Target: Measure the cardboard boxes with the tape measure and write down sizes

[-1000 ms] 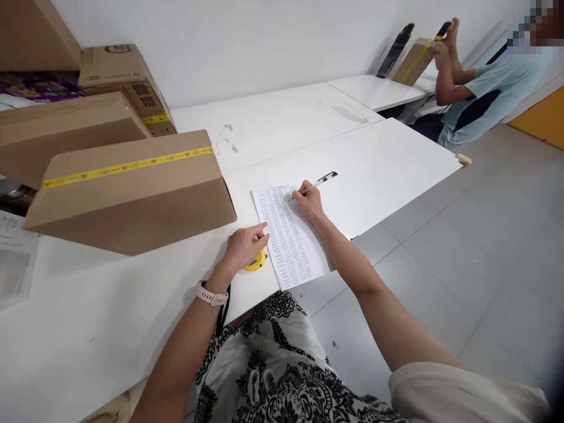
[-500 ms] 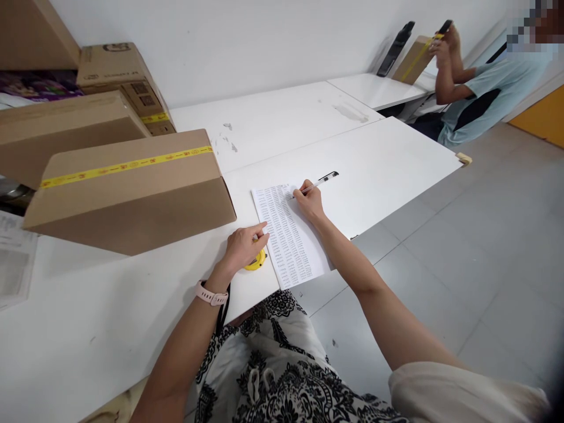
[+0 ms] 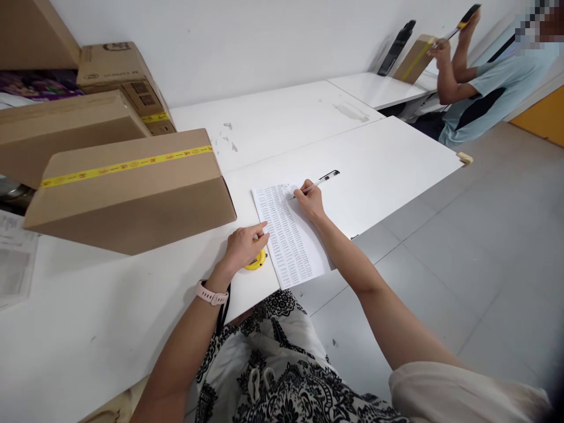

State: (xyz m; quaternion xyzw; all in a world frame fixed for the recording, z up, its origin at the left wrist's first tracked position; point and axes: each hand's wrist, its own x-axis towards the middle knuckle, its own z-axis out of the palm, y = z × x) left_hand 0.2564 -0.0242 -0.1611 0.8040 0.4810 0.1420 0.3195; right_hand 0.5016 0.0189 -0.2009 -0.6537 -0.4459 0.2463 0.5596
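A sheet of paper [image 3: 282,252] with columns of small text lies on the white table, its near corner reaching past the table edge. My right hand [image 3: 309,201] grips a clear pen [image 3: 324,178] with a black cap on its upper end, and the tip meets the sheet's upper part. At the sheet's left edge rests my left hand [image 3: 245,245], fingers apart, fingertips touching the paper. Partly under that palm is a yellow tape measure [image 3: 256,261]; the hand covers the rest of it.
A large cardboard box [image 3: 132,194] with yellow tape stands left of my hands, with more boxes [image 3: 118,73] behind it. A clear plastic holder [image 3: 17,258] sits at far left. Back right, another person [image 3: 493,94] handles a taped carton [image 3: 414,59] beside a black bottle [image 3: 396,48].
My hands, the pen and the paper look practically the same. The other person's raised hand has moved up and to the right with a black and yellow tool, away from the carton.
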